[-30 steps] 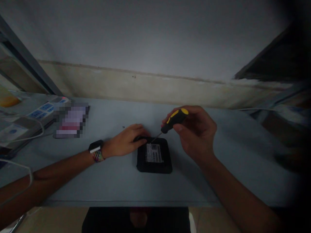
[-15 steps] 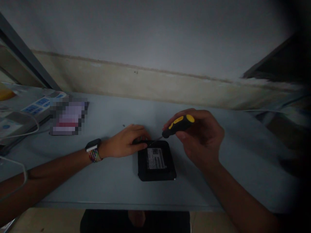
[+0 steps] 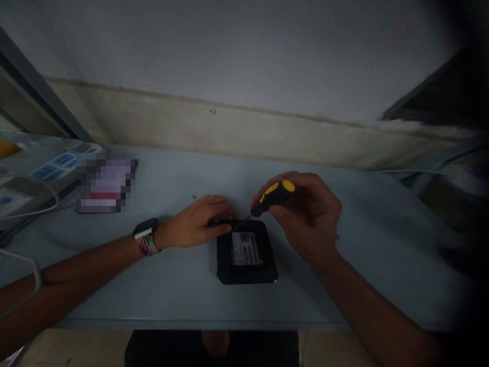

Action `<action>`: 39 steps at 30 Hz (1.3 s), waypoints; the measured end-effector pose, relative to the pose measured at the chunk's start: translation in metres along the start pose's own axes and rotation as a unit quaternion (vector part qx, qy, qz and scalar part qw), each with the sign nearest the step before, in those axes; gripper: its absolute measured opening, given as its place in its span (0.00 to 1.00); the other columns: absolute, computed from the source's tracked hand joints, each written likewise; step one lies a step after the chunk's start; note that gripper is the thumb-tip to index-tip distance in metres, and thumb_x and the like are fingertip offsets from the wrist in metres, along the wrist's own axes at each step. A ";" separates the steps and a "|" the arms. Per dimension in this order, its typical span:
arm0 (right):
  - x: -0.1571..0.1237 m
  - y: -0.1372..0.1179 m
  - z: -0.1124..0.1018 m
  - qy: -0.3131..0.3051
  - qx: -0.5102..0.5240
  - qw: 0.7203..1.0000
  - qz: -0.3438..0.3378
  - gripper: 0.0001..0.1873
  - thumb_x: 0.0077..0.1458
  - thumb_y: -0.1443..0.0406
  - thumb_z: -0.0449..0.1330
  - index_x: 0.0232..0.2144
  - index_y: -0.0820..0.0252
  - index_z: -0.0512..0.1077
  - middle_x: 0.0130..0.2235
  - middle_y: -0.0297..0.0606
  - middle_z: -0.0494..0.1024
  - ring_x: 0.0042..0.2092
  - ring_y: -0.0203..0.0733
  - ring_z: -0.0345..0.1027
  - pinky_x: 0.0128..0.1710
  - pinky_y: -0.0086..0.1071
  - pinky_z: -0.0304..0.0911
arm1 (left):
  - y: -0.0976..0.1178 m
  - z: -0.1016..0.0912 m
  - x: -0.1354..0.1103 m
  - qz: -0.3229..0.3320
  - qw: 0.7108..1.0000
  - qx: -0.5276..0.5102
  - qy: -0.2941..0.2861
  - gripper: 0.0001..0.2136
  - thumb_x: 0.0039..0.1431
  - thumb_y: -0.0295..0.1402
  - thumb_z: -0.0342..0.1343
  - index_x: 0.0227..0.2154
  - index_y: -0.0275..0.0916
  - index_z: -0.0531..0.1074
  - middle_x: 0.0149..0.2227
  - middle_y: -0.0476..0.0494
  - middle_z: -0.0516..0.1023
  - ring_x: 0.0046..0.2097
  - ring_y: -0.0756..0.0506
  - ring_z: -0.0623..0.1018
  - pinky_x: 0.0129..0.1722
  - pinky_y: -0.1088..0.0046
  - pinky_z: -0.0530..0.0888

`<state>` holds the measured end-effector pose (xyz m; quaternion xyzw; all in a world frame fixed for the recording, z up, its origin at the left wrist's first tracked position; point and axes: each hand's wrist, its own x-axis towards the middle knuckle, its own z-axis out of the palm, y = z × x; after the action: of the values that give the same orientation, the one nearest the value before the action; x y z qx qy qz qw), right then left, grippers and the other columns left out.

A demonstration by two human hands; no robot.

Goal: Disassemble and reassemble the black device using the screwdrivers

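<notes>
A flat black plastic box (image 3: 265,252) with rounded corners lies on the table, a white printed label (image 3: 245,249) facing up. My left hand (image 3: 202,223) grips its far left corner, thumb on top and fingers curled over the far edge. In my right hand (image 3: 313,216) is a black and yellow screwdriver (image 3: 272,198), held by the handle and tilted. Its thin shaft slopes down to the left, with the tip at the box's far edge close to my left thumb. What the tip touches is too dark to make out.
On the left of the grey table (image 3: 171,290) lie a phone (image 3: 105,186) with a blurred screen and a white power strip (image 3: 57,165) with blue sockets. White cables (image 3: 36,270) hang at the left edge. A wall (image 3: 237,127) stands behind the table.
My right hand and the screwdriver handle have shifted slightly left, with the tip staying near the same spot. My left hand and the box look unmoved.
</notes>
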<state>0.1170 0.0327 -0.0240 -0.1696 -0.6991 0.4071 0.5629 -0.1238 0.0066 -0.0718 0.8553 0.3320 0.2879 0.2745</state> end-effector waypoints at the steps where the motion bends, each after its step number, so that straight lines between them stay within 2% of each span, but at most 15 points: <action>1: 0.000 0.000 0.000 0.001 0.002 1.000 0.002 0.17 0.59 0.66 0.73 0.49 0.47 0.79 0.46 0.36 0.82 0.40 0.43 0.82 0.41 0.41 0.84 | 0.001 0.000 0.000 0.001 1.000 0.000 0.000 0.11 0.76 0.39 0.55 0.51 0.39 0.76 0.43 0.43 0.78 0.46 0.42 0.76 0.50 0.61 0.70; 10: -0.001 -0.001 0.002 -0.002 0.003 1.000 0.014 0.17 0.58 0.67 0.74 0.49 0.47 0.80 0.45 0.37 0.83 0.42 0.45 0.83 0.42 0.42 0.84 | 0.000 0.000 0.000 -0.003 1.000 0.012 -0.001 0.11 0.76 0.40 0.55 0.51 0.39 0.76 0.44 0.42 0.79 0.47 0.41 0.77 0.50 0.61 0.71; 17: -0.002 0.001 0.003 -0.006 0.003 1.000 0.024 0.17 0.60 0.67 0.72 0.49 0.45 0.79 0.45 0.37 0.82 0.40 0.44 0.82 0.37 0.41 0.83 | 0.002 -0.002 0.000 -0.001 1.000 0.013 0.000 0.11 0.76 0.40 0.54 0.50 0.39 0.75 0.44 0.42 0.79 0.47 0.42 0.77 0.49 0.61 0.71; 26: -0.004 0.002 0.005 -0.007 -0.019 0.999 0.046 0.17 0.59 0.67 0.73 0.48 0.49 0.77 0.44 0.36 0.83 0.40 0.42 0.82 0.40 0.39 0.83 | 0.000 0.000 -0.001 0.003 1.000 0.024 0.006 0.11 0.76 0.40 0.54 0.49 0.39 0.75 0.44 0.41 0.79 0.47 0.41 0.77 0.50 0.60 0.71; 30: -0.002 -0.004 0.008 -0.009 -0.014 0.999 0.041 0.17 0.58 0.68 0.73 0.46 0.50 0.75 0.41 0.36 0.84 0.41 0.43 0.83 0.41 0.39 0.82 | 0.000 0.000 -0.001 0.001 1.000 0.025 0.003 0.10 0.76 0.39 0.54 0.47 0.38 0.75 0.44 0.42 0.79 0.47 0.42 0.77 0.49 0.60 0.71; 36: 0.001 -0.009 0.014 -0.016 0.010 0.996 0.087 0.19 0.60 0.71 0.72 0.43 0.49 0.67 0.43 0.33 0.88 0.41 0.42 0.86 0.44 0.40 0.84 | -0.004 0.002 -0.001 0.011 1.000 0.013 0.015 0.11 0.75 0.41 0.55 0.48 0.39 0.74 0.43 0.43 0.79 0.45 0.42 0.76 0.48 0.61 0.71; 39: 0.002 -0.005 0.017 -0.008 0.014 0.996 0.084 0.21 0.60 0.70 0.72 0.48 0.47 0.68 0.43 0.32 0.88 0.41 0.43 0.87 0.43 0.39 0.84 | -0.001 0.000 0.001 0.005 1.000 0.004 0.008 0.11 0.75 0.41 0.55 0.48 0.39 0.74 0.42 0.43 0.79 0.44 0.43 0.76 0.48 0.62 0.71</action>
<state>0.1019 0.0246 -0.0195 -0.2162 -0.6812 0.4642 0.5232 -0.1239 0.0078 -0.0719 0.8559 0.3308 0.2944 0.2669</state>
